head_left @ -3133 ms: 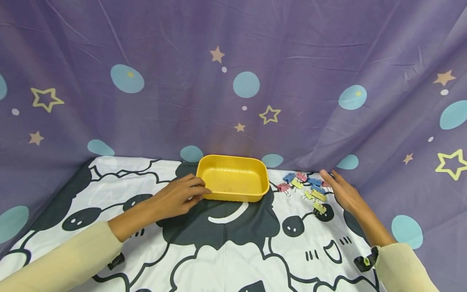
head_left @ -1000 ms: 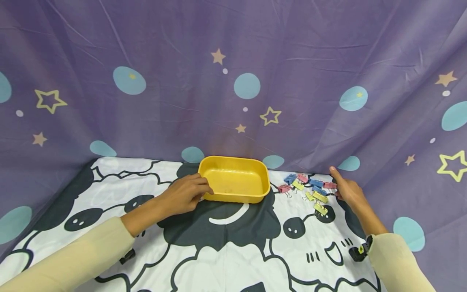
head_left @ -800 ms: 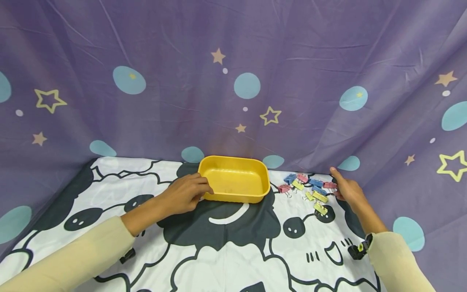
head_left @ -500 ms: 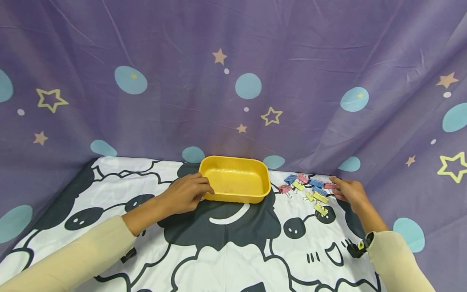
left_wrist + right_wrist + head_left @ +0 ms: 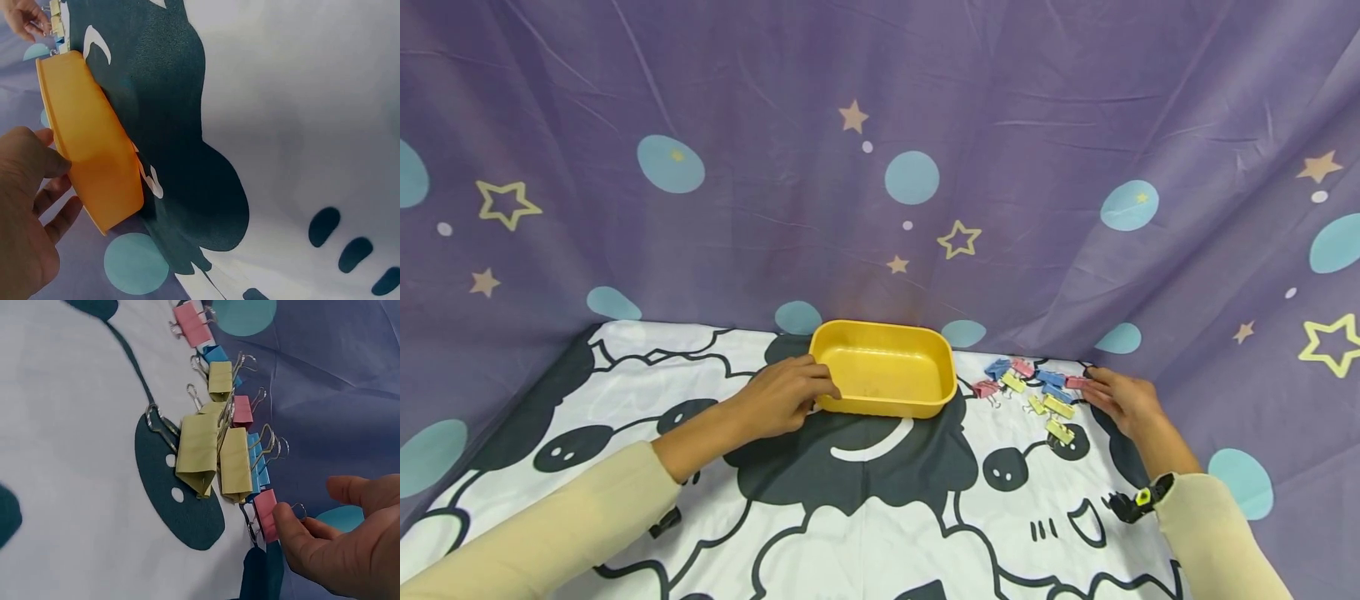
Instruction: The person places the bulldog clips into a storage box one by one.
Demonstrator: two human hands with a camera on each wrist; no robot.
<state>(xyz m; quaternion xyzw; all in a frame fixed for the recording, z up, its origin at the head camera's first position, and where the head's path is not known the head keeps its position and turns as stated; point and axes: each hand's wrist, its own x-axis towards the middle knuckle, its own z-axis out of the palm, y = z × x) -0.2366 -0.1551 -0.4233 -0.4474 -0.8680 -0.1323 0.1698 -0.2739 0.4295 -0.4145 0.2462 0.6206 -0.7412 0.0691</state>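
Pink metal binder clip (image 5: 267,514), at the edge of the clip pile farthest from the yellow plastic tray (image 5: 883,368), is pinched by the right hand (image 5: 340,540); its wire handles are partly hidden by fingertips. Left hand (image 5: 775,398) holds the tray's end wall, thumb curled against it.

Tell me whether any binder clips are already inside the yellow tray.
No, the yellow tray holds no clips; the binder clips all lie on the cloth to its right.

Open cloth (image 5: 880,508) btwn hands; yellow tray (image 5: 882,406) mid-back, binder clips (image 5: 1033,387) just right, backdrop (image 5: 880,167) behind.
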